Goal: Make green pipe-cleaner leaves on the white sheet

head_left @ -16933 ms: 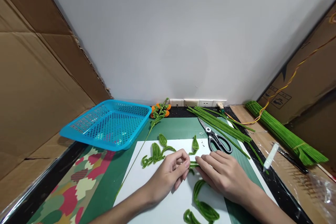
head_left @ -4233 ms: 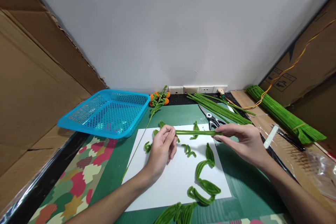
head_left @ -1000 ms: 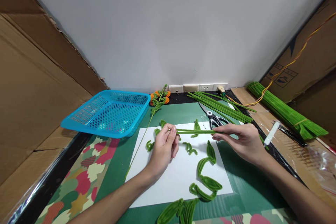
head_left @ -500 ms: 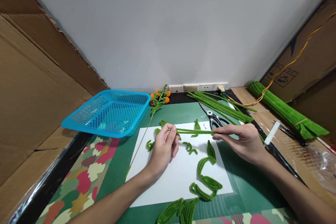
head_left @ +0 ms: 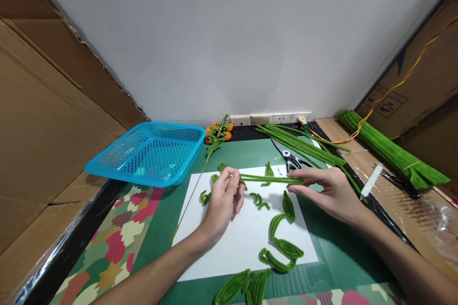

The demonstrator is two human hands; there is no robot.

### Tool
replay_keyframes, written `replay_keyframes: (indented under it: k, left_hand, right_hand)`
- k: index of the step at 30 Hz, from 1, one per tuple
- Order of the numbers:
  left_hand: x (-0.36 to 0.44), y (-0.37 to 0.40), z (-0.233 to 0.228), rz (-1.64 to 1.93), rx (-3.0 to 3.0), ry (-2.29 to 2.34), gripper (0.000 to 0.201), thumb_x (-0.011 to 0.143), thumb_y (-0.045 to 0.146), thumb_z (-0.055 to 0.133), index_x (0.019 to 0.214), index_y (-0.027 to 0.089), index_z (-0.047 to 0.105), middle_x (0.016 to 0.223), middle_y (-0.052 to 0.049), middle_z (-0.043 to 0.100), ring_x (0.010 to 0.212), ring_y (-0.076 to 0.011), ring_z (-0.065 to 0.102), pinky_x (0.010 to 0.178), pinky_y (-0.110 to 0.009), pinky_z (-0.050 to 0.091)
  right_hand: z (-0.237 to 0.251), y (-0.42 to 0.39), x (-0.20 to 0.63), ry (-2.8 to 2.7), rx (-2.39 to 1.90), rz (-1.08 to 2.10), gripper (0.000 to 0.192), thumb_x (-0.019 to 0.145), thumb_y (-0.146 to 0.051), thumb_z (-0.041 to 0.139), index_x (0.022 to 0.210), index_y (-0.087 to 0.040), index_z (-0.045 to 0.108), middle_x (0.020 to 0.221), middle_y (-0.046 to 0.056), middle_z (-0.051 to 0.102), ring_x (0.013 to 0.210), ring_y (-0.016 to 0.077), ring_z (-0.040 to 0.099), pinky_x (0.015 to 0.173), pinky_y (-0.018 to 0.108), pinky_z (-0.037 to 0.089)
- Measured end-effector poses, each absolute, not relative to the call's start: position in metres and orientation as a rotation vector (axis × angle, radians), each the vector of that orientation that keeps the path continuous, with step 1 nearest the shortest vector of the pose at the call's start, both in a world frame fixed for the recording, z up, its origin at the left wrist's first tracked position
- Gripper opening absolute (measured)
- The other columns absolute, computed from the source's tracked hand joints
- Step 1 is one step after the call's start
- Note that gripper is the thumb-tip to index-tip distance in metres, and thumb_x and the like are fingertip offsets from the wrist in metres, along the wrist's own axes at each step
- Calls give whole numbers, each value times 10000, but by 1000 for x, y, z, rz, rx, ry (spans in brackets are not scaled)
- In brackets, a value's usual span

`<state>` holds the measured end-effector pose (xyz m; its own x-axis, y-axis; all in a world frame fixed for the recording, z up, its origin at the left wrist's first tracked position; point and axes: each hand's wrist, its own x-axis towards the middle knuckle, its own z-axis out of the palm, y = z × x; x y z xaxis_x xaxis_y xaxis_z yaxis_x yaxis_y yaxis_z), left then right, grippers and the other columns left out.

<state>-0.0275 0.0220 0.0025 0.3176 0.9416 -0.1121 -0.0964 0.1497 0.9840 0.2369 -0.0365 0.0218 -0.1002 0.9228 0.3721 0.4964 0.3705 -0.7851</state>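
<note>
Green chenille strips (head_left: 263,178), at frame centre above the white sheet (head_left: 232,252), lie with long axis nearly horizontal, extending rightward from the left hand (head_left: 223,195), pinched on one end, to the right hand (head_left: 327,193), thumb and fingers closed about the other.
</note>
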Motion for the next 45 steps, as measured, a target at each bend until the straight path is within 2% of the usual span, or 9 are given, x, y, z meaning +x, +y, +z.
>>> replay_keyframes:
  k: [8,14,21,26,31,36,40,43,45]
  left_hand:
    - [-27,21,3,945,1169,945,384,996,578,591,906,230,457,650,98,511,338,-15,362,318,-98,218]
    - [-27,20,5,936,1170,921,369,982,564,624,929,233,468,651,93,553,319,-34,401,286,-114,238]
    - [-25,18,8,895,1170,901,393,967,584,627,935,231,459,644,79,600,318,-59,472,284,-125,283]
    - [-26,18,7,898,1159,892,395,966,586,624,966,235,445,701,57,640,336,-77,531,290,-133,323]
    - [-28,19,3,884,1151,819,431,946,558,675,1131,250,436,789,38,665,377,-96,587,305,-138,357]
    - [-30,16,3,779,1224,773,505,842,471,827,1159,228,519,980,-14,654,462,-74,608,332,-144,372]
    - [-30,11,8,670,1318,756,399,840,427,841,1083,194,627,903,-18,660,520,-67,591,421,-151,408]
    - [-31,7,11,587,1335,713,412,852,431,831,1139,194,654,740,11,634,547,-96,599,481,-168,427]
    - [-31,5,13,552,1332,672,478,837,439,843,1200,204,641,784,-6,662,599,-122,636,513,-186,452]
  right_hand:
    - [27,-36,233,-1719,-1311,757,219,990,-358,675,1107,-226,804,1044,69,835,852,230,792,661,286,629]
    - [23,-34,217,-1699,-1274,1108,208,998,-349,661,1099,-198,762,781,22,804,680,181,741,622,266,565]
    - [18,-36,202,-1881,-1334,1009,293,966,-429,726,1171,-224,770,821,9,776,628,146,598,588,260,447]
    - [15,-37,201,-1937,-1353,944,217,971,-383,711,1103,-231,792,957,40,783,698,168,615,615,272,452]
    - [12,-38,196,-1737,-1306,1101,246,1015,-405,633,1052,-219,790,803,27,755,677,183,637,616,290,463]
    - [13,-32,197,-1494,-1242,847,224,930,-456,752,900,-248,829,972,66,708,958,246,643,873,380,513]
    - [17,-32,197,-1399,-1122,1038,286,915,-506,754,866,-234,828,827,39,629,782,200,595,713,327,511]
    - [19,-35,191,-1365,-1015,1262,282,912,-493,764,910,-216,815,820,41,691,757,193,629,697,314,524]
    - [19,-38,186,-1341,-991,1332,281,889,-485,793,917,-205,805,813,45,724,753,197,657,703,315,544]
